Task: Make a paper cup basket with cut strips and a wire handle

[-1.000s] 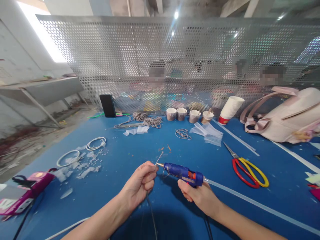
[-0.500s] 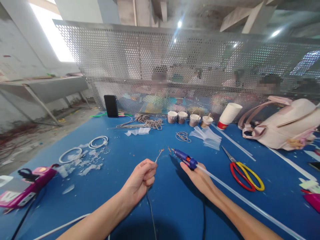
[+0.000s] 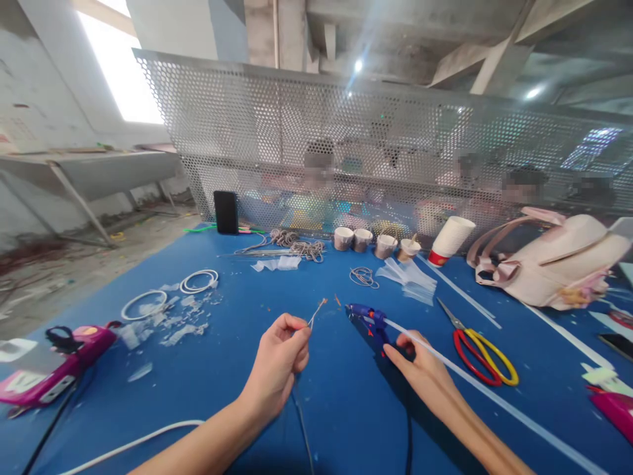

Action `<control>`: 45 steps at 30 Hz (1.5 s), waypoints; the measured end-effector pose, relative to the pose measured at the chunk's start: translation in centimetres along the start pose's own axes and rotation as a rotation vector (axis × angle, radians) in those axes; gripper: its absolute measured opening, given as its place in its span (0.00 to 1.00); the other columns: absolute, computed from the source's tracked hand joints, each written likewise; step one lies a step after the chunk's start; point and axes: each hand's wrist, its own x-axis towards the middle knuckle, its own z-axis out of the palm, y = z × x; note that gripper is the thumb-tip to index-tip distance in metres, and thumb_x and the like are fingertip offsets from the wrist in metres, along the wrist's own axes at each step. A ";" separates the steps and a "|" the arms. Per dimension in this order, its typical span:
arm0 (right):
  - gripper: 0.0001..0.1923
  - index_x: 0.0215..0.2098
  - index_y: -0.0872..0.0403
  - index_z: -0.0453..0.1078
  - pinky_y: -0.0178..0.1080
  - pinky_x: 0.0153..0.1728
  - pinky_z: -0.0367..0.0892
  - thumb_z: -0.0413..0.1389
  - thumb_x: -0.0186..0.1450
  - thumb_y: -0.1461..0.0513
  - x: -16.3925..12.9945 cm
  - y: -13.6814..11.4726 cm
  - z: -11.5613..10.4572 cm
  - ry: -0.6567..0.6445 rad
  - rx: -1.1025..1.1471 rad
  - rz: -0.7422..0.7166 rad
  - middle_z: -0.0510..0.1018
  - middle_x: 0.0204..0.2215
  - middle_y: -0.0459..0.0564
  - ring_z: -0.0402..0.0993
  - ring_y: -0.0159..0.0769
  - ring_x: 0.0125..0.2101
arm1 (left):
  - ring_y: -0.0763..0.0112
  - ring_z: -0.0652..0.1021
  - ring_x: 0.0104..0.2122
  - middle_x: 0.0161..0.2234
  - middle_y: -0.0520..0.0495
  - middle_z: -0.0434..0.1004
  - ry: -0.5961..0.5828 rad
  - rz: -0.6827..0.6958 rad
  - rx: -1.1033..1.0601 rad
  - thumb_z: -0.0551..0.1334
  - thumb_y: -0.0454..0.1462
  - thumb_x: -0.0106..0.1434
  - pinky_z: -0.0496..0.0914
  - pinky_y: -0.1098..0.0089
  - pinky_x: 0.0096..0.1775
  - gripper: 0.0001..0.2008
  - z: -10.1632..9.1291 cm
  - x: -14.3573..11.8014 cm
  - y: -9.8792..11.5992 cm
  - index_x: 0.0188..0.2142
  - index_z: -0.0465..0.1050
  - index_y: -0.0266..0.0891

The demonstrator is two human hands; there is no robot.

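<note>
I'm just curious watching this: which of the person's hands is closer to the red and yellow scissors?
The right hand. It rests by the blue glue gun, just left of the scissors. The left hand, pinching a thin wire, is farther left.

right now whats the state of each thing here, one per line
left hand: pinched on a thin wire, held above the table
right hand: on the glue gun's handle, fingers loose
glue gun: lying on the blue table, glue stick loaded
scissors: closed, flat
paper cup stack: tipped over
phone: propped upright, screen dark
</note>
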 end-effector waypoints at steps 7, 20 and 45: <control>0.11 0.27 0.53 0.66 0.33 0.29 0.61 0.54 0.60 0.54 -3.8 -7.1 0.7 -0.358 0.459 0.019 0.68 0.23 0.43 0.63 0.32 0.26 | 0.86 0.56 0.14 0.22 0.59 0.62 -0.020 0.069 0.022 0.68 0.39 0.50 0.50 0.79 0.16 0.13 0.9 -1.2 -0.3 0.26 0.64 0.39; 0.14 0.27 0.54 0.70 0.32 0.27 0.59 0.63 0.51 0.53 -2.7 -12.3 6.2 -0.261 1.085 0.289 0.68 0.23 0.42 0.61 0.29 0.24 | 0.82 0.60 0.14 0.17 0.59 0.62 0.004 0.183 0.111 0.69 0.40 0.48 0.54 0.79 0.16 0.13 0.3 -1.3 -1.0 0.26 0.66 0.38; 0.08 0.23 0.54 0.66 0.32 0.22 0.55 0.61 0.49 0.60 -2.2 -11.8 7.1 -0.200 1.325 0.415 0.68 0.16 0.40 0.60 0.26 0.18 | 0.77 0.68 0.15 0.16 0.52 0.72 -0.052 0.098 0.206 0.69 0.40 0.50 0.61 0.77 0.19 0.11 0.6 -1.2 -0.5 0.24 0.71 0.36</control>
